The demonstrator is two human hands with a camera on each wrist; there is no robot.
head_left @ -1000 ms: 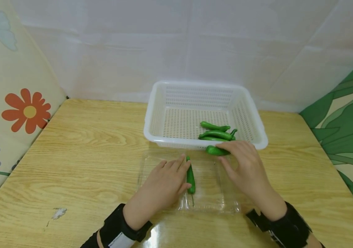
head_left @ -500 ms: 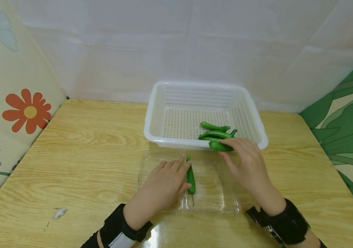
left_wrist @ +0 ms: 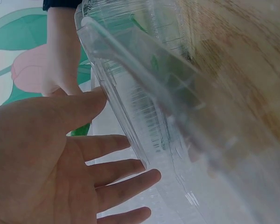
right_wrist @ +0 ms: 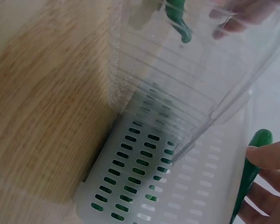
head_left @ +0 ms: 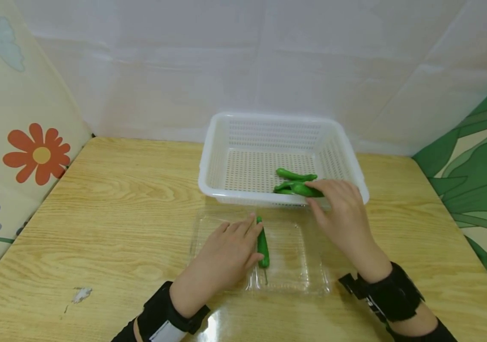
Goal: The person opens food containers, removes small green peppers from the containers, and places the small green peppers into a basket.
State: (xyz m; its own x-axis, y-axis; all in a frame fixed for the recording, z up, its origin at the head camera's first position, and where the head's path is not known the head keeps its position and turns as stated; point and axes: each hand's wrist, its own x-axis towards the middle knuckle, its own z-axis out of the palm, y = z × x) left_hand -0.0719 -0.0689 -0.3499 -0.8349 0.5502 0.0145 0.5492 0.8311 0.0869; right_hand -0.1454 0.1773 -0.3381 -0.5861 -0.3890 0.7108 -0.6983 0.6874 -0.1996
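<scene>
My right hand [head_left: 343,216] pinches a green chili pepper [head_left: 305,191] between thumb and fingers at the near rim of the white slotted basket [head_left: 243,194]. The right wrist view shows this held pepper [right_wrist: 246,182] outside the basket's wall from that angle. Several green peppers [head_left: 296,175] lie inside the basket at its near right, partly covered by the hand. My left hand [head_left: 228,251] rests at the clear plastic box [head_left: 288,251], fingers spread and fairly straight; its thumb touches the box's edge in the left wrist view. One pepper [head_left: 263,249] lies in the box beside that hand.
The wooden table [head_left: 119,204] holds the box in front of the basket. A worn white patch [head_left: 82,294] marks its left part. Behind hangs a white sheet [head_left: 175,76], with printed panels [head_left: 38,152] at both sides. Black bands [head_left: 386,294] wrap both wrists.
My right hand has moved away from me with its pepper, from above the box's far edge to the basket's near rim. The left hand and the box's pepper have stayed put.
</scene>
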